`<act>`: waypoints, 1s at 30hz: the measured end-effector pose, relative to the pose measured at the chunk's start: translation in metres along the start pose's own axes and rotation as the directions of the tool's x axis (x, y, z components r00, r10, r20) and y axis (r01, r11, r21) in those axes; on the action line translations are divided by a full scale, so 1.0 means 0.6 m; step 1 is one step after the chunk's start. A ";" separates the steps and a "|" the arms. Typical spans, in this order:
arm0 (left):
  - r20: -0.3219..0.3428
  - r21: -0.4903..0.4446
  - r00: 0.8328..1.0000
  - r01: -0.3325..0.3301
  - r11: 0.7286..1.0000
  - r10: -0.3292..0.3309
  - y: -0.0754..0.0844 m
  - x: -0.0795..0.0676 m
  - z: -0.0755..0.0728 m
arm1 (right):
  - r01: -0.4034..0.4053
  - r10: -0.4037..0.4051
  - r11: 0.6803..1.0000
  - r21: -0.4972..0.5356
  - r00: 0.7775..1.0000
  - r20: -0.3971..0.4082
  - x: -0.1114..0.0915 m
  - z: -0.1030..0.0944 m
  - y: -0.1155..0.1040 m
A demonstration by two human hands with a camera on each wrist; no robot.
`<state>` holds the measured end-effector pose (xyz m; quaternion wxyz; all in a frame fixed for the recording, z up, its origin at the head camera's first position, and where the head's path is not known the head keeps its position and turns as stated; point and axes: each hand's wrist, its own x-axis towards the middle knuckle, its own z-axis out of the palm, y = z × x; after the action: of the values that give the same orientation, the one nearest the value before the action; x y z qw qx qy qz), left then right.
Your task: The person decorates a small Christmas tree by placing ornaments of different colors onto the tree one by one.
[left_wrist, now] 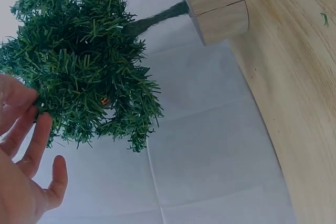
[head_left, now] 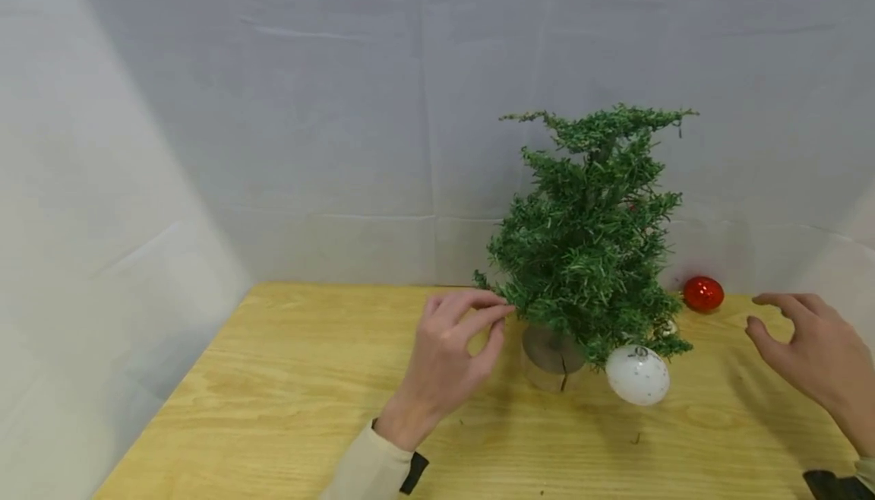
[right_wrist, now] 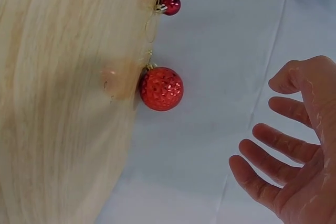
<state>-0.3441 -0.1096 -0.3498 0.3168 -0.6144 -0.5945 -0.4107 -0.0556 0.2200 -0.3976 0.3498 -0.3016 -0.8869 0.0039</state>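
A small green artificial Christmas tree (head_left: 591, 249) stands on a round wooden base (head_left: 547, 363), right of the middle of the table. At its lower left side, my left hand (head_left: 447, 340) pinches the end of a branch between thumb and fingertips; the foliage partly hides the tips. From a low front branch hangs a white speckled bauble (head_left: 638, 375). My right hand (head_left: 813, 340) hovers to the right of the tree, fingers spread and loosely bent, holding nothing. Nearest to it is a red bauble (head_left: 702, 295) lying by the table's back edge.
In the right wrist view, a smaller dark red bauble (right_wrist: 169, 4) with a gold string lies near the same edge. The wooden table (head_left: 307, 378) ends at a pale hanging sheet (head_left: 342, 143). Small green bits are scattered on the tabletop.
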 end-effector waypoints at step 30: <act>-0.011 0.057 0.989 -0.146 0.988 0.146 0.033 0.004 -0.019 | 0.151 -0.141 0.988 -0.035 0.969 0.202 0.035 0.054 0.027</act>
<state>-0.3260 -0.1203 -0.3404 0.3679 -0.6438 -0.5568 -0.3743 -0.0792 0.2513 -0.4128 0.2510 -0.2424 -0.9370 -0.0140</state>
